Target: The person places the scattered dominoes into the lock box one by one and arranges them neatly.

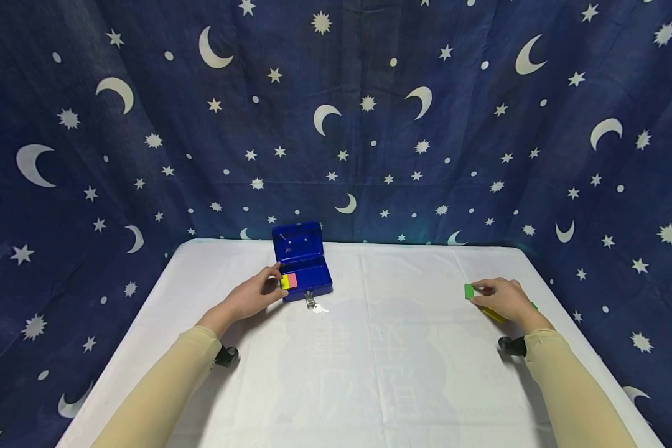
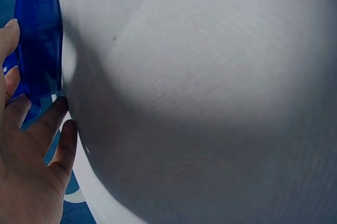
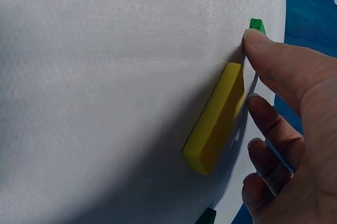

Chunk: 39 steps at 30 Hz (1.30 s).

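While the left hand (image 1: 251, 297) spreads relaxed fingers at the blue box (image 1: 315, 277), eleven o'clock, the right hand (image 1: 505, 300) pinches a green block (image 1: 468, 292) at two; between them stretches wide white tablecloth (image 1: 392, 336), its far edge (image 1: 397, 245) at twelve.

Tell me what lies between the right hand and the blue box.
Head view: the green block pinched by that hand, then bare white tablecloth.
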Available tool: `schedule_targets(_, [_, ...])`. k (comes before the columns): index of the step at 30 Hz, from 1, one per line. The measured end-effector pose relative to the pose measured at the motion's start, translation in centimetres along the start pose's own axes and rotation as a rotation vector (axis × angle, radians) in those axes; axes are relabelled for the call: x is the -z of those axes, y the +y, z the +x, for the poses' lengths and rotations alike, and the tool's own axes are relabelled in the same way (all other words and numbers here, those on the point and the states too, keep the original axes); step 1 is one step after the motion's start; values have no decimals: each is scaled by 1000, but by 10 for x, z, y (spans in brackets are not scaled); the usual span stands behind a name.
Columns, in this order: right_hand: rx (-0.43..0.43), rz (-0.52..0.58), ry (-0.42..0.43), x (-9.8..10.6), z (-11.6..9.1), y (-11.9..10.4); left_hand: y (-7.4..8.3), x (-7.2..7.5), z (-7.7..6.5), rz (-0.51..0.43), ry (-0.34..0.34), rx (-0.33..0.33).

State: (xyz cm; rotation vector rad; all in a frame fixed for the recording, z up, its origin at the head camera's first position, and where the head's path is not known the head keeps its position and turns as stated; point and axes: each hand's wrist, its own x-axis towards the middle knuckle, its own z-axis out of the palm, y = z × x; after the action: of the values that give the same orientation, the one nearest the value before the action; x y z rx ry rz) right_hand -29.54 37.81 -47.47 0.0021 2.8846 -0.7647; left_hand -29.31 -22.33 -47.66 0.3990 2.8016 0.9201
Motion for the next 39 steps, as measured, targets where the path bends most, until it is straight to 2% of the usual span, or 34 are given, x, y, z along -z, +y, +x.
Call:
schedule_targets(15, [72,-19,57,3,3,-10,-1,1,1,16,8,2])
schedule_targets(21, [133,-36,75,2,8,-17,-1,0,1,12,10,-5])
schedule_targets(28, [190,-11,72,-2,9,-45,-2,-1,2,5,7,6])
schedule_targets(39, [325,-17,83,-17,19,-88,-1,0,2,4,3,7])
